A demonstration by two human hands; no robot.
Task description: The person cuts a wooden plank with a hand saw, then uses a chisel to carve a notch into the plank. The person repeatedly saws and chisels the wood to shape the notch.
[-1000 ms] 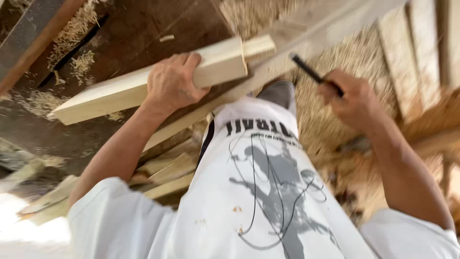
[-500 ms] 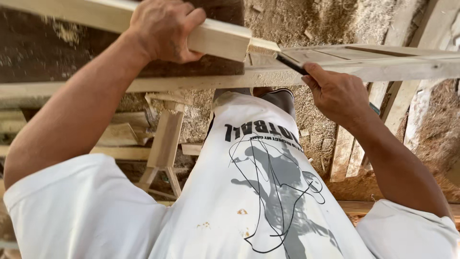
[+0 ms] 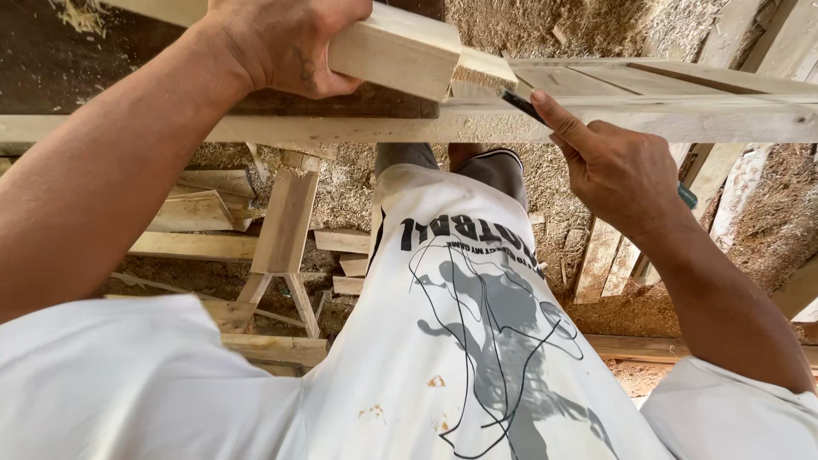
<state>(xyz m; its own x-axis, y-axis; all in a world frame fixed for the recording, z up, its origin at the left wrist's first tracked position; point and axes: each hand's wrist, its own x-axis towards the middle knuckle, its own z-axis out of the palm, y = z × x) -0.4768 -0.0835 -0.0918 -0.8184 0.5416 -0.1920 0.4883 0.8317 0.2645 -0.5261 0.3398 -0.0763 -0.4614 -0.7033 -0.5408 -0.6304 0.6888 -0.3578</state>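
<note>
The left hand (image 3: 285, 43) is clenched around a pale squared timber piece (image 3: 396, 47), fingers wrapped over its top face and thumb beneath; the top of the hand and the timber's far length are cut off by the upper edge of the view. At the timber's right end a narrower tenon (image 3: 481, 70) sticks out, its cut face rough and fibrous. The timber rests on or just above a long light plank (image 3: 648, 119) that runs across the frame; whether the two touch is hidden by the hand and the tenon.

The right hand (image 3: 622, 175) grips a dark pencil (image 3: 521, 104) between thumb and forefinger, with its tip just beside the lower edge of the tenon, at the plank. Most of the pencil is covered by the fingers; a small blue-green end (image 3: 687, 196) shows behind the hand, and it is unclear whether this belongs to the same tool.

A dark tabletop (image 3: 102, 77) with sawdust on it lies behind the left forearm, only partly seen. Below, the person's white printed shirt (image 3: 477, 341) fills the middle and blocks the floor there. To the left, a wooden trestle (image 3: 285, 230) and loose offcuts (image 3: 192, 213) lie on the shavings-covered ground (image 3: 596, 34).
</note>
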